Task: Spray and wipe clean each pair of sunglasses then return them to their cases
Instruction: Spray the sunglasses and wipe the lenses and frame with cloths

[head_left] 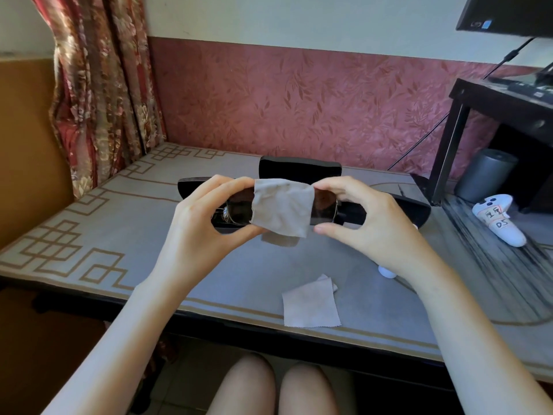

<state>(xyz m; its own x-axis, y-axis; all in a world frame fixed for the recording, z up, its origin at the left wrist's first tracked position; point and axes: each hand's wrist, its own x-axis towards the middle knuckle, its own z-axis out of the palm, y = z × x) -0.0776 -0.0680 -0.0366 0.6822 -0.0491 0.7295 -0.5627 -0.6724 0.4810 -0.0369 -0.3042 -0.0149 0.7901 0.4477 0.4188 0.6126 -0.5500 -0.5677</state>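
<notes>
**Handwritten label on the controller is the only legible text**

On the right side of the table, a white game controller (499, 220) lies with a paper label (495, 217) stuck across its body. The lower line of the label is handwritten in dark ink and reads "DS". Above it is a line of handwritten characters, partly framed in red, too small and skewed to make out. At the far right, the lower edge of a black monitor (508, 16) bears two small stickers (481, 24), one of them blue. Their print cannot be read.
</notes>
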